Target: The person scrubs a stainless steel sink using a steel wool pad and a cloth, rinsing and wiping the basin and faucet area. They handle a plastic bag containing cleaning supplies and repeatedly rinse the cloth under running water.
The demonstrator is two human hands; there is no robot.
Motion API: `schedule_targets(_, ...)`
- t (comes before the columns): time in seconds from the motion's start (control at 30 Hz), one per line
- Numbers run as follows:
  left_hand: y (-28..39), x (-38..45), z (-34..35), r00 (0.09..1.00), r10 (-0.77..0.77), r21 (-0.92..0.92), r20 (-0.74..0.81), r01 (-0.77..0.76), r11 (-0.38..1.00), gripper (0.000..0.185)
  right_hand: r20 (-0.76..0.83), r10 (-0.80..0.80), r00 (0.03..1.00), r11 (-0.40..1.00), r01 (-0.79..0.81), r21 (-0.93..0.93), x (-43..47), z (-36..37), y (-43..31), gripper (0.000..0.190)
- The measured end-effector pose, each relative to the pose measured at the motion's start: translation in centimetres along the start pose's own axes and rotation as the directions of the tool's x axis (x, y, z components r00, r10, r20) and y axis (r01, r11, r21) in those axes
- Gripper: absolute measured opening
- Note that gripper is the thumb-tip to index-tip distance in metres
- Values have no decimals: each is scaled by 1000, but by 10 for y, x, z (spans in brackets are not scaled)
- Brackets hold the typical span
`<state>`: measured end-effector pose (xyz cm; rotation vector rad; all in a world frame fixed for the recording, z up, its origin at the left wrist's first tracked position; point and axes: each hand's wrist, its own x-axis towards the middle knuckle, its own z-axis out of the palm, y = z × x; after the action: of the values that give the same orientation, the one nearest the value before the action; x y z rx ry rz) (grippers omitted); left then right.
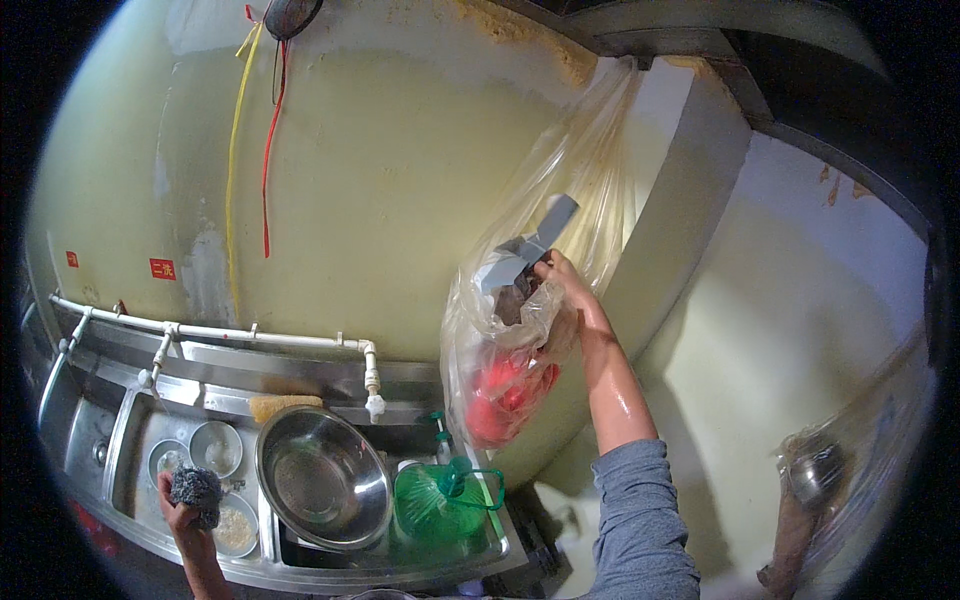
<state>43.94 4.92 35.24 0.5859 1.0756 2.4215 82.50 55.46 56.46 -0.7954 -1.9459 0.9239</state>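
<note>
My left hand (175, 508) grips a dark grey scouring pad (196, 489), seemingly steel wool, over the sink basin. Beneath and beside it are small round dishes: one holds pale grain-like bits (234, 529), another a whitish residue (220, 455). My right hand (561, 276) reaches to the opening of a clear plastic bag (465, 330) hanging against the wall. Grey card-like strips (556, 219) stick up at its fingers, some of which are hidden; whether they hold a strip is unclear. Red plastic-looking items (499, 401) show through the lower bag.
A steel bowl (300, 480) rests tilted over the sink's divider, beside a yellow sponge (285, 407). To its right stands a green-tinted jug (427, 499) with a handle. White pipes (277, 337) with taps run along the wall. Another plastic bag with a metal vessel (817, 476) is at right.
</note>
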Motion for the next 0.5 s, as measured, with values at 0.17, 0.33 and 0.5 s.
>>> schedule_targets(0.17, 0, 4, 0, 999, 20, 9, 31, -20, 1000, 36, -65, -142, 988, 925, 109, -363, 38, -3, 12, 31)
schedule_targets(0.33, 4, -2, -5, 994, 54, 10, 94, -56, 998, 36, -157, -53, 986, 992, 70, 105, 31, 27, 2, 27)
schedule_targets(0.5, 20, -13, -5, 999, 48, -39, 15, -47, 998, 35, 40, 188, 981, 776, -174, 606, -20, 36, -24, 33)
